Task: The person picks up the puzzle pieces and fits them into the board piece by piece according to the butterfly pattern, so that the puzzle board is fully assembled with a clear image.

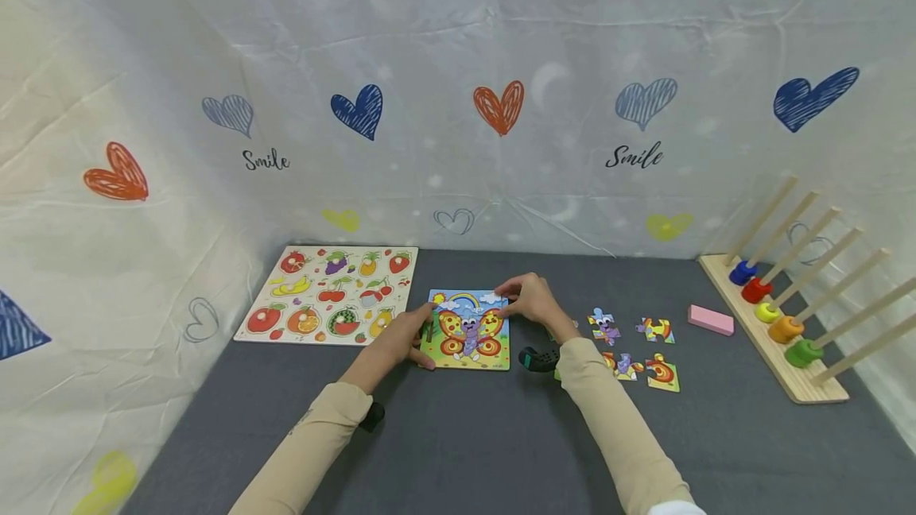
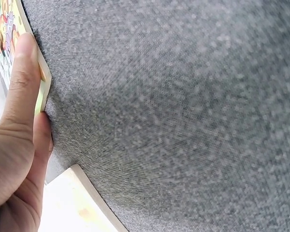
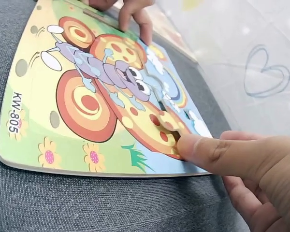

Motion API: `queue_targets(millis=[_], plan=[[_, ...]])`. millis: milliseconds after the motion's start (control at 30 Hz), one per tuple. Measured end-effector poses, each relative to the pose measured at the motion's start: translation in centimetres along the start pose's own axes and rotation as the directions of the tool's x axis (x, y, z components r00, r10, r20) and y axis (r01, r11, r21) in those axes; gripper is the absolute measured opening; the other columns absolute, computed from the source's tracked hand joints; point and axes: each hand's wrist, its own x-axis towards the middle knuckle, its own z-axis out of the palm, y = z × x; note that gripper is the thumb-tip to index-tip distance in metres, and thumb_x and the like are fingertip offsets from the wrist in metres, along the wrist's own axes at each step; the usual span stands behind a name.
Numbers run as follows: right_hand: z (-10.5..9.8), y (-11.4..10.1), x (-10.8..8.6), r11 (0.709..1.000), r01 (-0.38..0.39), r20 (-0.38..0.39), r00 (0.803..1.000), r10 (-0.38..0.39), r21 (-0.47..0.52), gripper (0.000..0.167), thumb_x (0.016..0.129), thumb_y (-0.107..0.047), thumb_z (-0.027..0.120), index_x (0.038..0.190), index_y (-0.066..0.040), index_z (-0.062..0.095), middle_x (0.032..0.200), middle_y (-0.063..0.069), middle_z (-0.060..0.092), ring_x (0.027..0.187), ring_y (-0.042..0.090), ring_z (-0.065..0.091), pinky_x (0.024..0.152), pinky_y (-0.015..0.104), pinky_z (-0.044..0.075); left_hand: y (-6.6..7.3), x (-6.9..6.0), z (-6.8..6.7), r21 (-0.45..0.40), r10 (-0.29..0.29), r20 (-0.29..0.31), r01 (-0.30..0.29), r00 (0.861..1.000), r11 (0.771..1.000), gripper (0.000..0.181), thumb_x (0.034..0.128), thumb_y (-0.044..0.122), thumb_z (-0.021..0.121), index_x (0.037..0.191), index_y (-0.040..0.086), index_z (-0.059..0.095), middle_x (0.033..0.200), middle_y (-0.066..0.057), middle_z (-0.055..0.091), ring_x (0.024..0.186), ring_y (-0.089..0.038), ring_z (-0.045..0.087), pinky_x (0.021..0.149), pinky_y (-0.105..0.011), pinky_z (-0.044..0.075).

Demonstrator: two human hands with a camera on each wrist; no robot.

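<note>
A square butterfly puzzle board (image 1: 468, 340) lies on the dark cloth between the two hands. My left hand (image 1: 397, 344) grips its left side, the thumb (image 2: 23, 72) on top near the front corner. At the far right corner my right hand (image 1: 533, 300) pinches a jigsaw piece (image 3: 169, 121), which sits there with dark gaps along its edge. The right thumb (image 3: 203, 150) lies at the piece's near end, and the other right fingers are partly hidden at the board's far edge. Loose jigsaw pieces (image 1: 661, 372) lie right of the board, some behind the right forearm.
A fruit puzzle board (image 1: 325, 294) lies at the back left, close to the left hand. On the right stand a pink block (image 1: 711, 320) and a wooden peg rack (image 1: 809, 388) with coloured rings. A white printed curtain (image 1: 444, 38) hangs behind the table.
</note>
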Motion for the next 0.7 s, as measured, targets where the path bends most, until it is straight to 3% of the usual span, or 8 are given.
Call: queue_targets(millis=[200, 367, 567, 700], plan=[[-0.2, 0.2, 0.1, 1.000, -0.001, 0.008, 1.000, 0.001, -0.008, 0.038, 0.070, -0.006, 0.085, 0.106, -0.001, 0.072, 0.106, 0.013, 0.069, 0.097, 0.024, 0.064, 0.084, 0.036, 0.051, -0.2, 0.0, 0.1, 0.003, 0.006, -0.003, -0.006, 1.000, 1.000, 0.084, 0.0622, 0.016, 0.090, 0.131, -0.002, 0.044, 0.081, -0.009, 0.051, 0.063, -0.016, 0.041, 0.064, -0.030, 0.036], [-0.4, 0.5, -0.4, 0.996, 0.034, -0.025, 0.999, -0.032, 0.088, 0.042, 0.072, -0.005, 0.084, 0.110, 0.003, 0.069, 0.107, 0.018, 0.068, 0.096, 0.028, 0.065, 0.081, 0.034, 0.052, -0.2, 0.1, 0.2, 0.017, -0.008, 0.002, 0.008, 1.000, 1.000, 0.086, 0.0614, 0.017, 0.090, 0.131, 0.000, 0.043, 0.088, -0.008, 0.054, 0.066, -0.016, 0.043, 0.064, -0.031, 0.037], [-0.9, 1.2, -1.2, 0.953, 0.089, -0.043, 0.996, -0.081, 0.289, 0.039, 0.076, 0.003, 0.078, 0.112, 0.009, 0.065, 0.110, 0.024, 0.065, 0.098, 0.034, 0.064, 0.081, 0.033, 0.053, -0.4, 0.4, 0.3, 0.006, -0.011, 0.002, 0.011, 1.000, 1.000, 0.088, 0.0613, 0.017, 0.090, 0.133, 0.000, 0.043, 0.087, -0.008, 0.053, 0.066, -0.017, 0.043, 0.065, -0.031, 0.037], [-1.8, 2.1, -2.1, 0.918, 0.150, -0.036, 0.988, -0.147, 0.366, 0.039, 0.078, 0.001, 0.077, 0.114, 0.010, 0.064, 0.110, 0.024, 0.065, 0.099, 0.031, 0.064, 0.080, 0.029, 0.053, -0.7, 0.3, 0.4, 0.020, -0.020, -0.005, 0.020, 1.000, 1.000, 0.090, 0.0615, 0.019, 0.090, 0.135, 0.001, 0.042, 0.094, -0.007, 0.055, 0.066, -0.016, 0.043, 0.067, -0.032, 0.038]])
